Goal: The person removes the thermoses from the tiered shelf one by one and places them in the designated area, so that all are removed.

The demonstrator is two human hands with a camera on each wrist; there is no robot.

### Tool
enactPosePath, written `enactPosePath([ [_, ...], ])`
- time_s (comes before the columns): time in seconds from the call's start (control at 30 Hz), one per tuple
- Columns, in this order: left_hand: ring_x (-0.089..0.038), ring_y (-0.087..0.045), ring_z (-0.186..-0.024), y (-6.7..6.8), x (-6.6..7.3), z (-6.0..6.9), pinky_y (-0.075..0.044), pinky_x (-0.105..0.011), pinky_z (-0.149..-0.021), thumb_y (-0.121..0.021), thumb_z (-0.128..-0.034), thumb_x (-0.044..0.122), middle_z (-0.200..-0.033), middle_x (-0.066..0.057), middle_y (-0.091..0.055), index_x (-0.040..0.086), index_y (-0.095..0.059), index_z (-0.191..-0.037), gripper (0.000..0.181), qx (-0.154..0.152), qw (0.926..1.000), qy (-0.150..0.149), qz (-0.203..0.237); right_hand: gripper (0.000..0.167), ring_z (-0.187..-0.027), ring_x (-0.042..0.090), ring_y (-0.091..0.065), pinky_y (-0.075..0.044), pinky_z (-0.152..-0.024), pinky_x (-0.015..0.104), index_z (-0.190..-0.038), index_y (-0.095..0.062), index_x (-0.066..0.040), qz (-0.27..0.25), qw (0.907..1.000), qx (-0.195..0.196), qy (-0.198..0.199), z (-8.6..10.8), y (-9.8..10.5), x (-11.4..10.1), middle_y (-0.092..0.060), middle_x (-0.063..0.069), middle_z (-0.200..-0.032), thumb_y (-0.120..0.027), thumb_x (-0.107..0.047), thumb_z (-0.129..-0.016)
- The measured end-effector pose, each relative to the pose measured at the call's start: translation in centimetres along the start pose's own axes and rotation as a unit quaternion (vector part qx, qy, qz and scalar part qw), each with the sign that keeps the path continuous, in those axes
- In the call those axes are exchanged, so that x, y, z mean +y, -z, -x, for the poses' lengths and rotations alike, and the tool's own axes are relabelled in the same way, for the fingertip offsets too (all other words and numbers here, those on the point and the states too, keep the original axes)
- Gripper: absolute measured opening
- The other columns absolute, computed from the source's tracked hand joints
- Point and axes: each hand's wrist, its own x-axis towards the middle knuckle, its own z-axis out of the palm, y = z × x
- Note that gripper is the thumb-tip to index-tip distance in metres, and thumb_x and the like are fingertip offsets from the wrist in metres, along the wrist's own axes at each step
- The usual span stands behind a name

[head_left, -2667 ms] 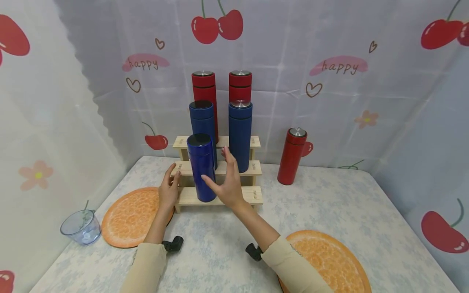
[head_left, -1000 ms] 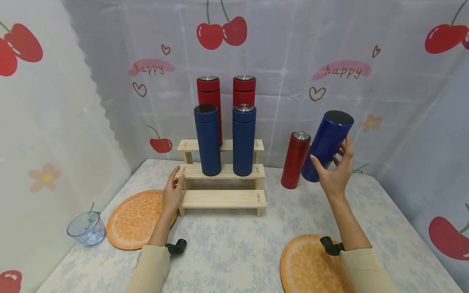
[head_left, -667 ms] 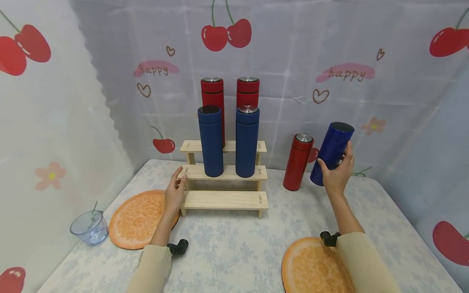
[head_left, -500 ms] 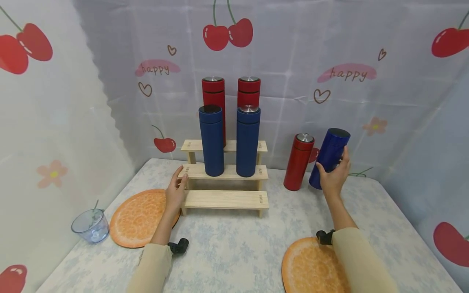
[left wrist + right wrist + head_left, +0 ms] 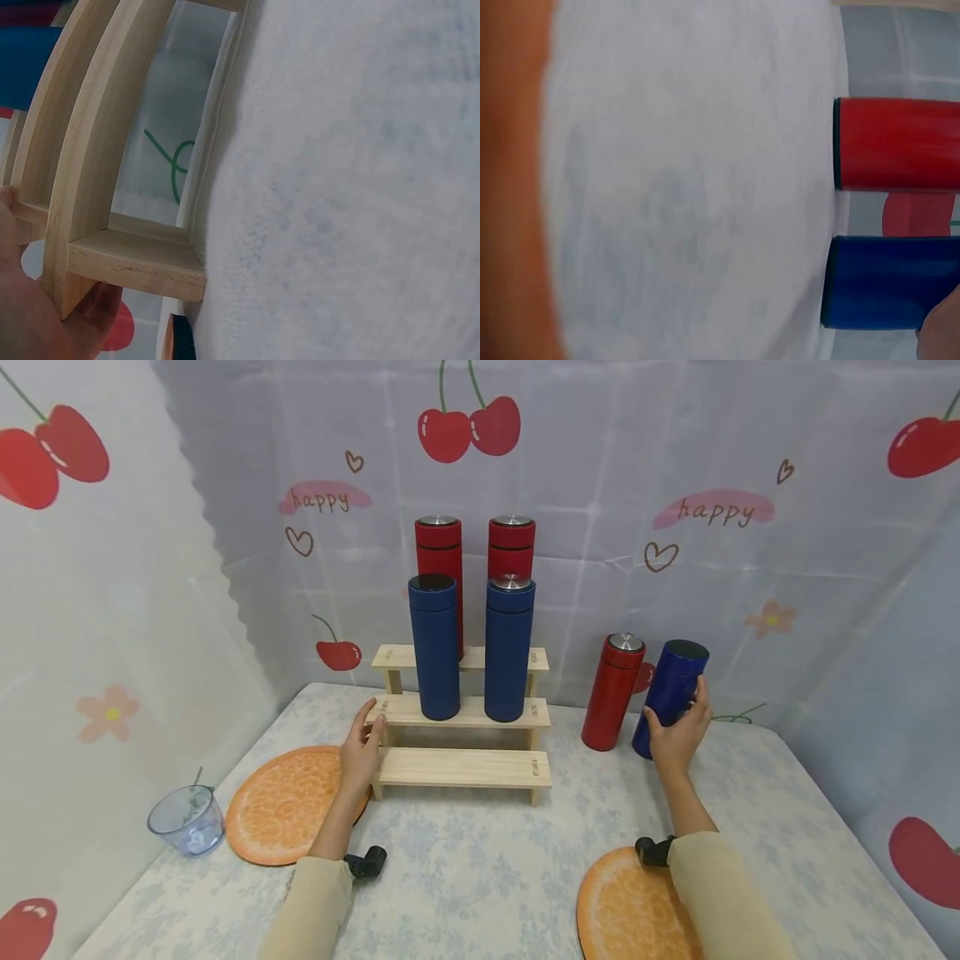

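Note:
My right hand (image 5: 678,735) grips a shiny dark blue thermos (image 5: 670,697) with a black lid, thumb on one side and fingers on the other. It stands roughly upright beside a red thermos (image 5: 613,693), with a narrow gap between them in the right wrist view. Whether its base (image 5: 829,283) touches the table I cannot tell. On the left, my left hand (image 5: 360,760) holds the left end of the three-tier wooden shelf (image 5: 461,768) at its middle step. Two matte blue thermoses (image 5: 435,652) stand on that step, partly hiding two red ones (image 5: 512,547) on the top step.
The lowest step is bare wood. An orange round placemat (image 5: 285,810) lies left of the shelf, near a clear bluish glass cup (image 5: 187,822). Another orange placemat (image 5: 630,902) lies under my right forearm. A cherry-printed curtain (image 5: 585,460) closes off the back.
My right hand has taken the shiny blue thermos off the lowest step, carried it right past the red one and lowered it toward the table. My left hand has stayed at the shelf.

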Motion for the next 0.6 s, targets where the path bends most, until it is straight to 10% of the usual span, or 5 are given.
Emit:
enactPosePath([
  [0.6, -0.025, -0.059, -0.096, 0.2, 0.2, 0.0, -0.043, -0.034, -0.067, -0.046, -0.0895, 0.056, -0.112, -0.012, -0.063, 0.034, -0.041, -0.138, 0.054, -0.005, 1.0, 0.003, -0.002, 0.089, -0.128, 0.023, -0.03, -0.022, -0.105, 0.035, -0.144, -0.021, -0.009, -0.037, 0.9955, 0.066, -0.057, 0.4, -0.5, -3.0, -0.031, 0.008, -0.142, -0.077, -0.016, -0.075],
])
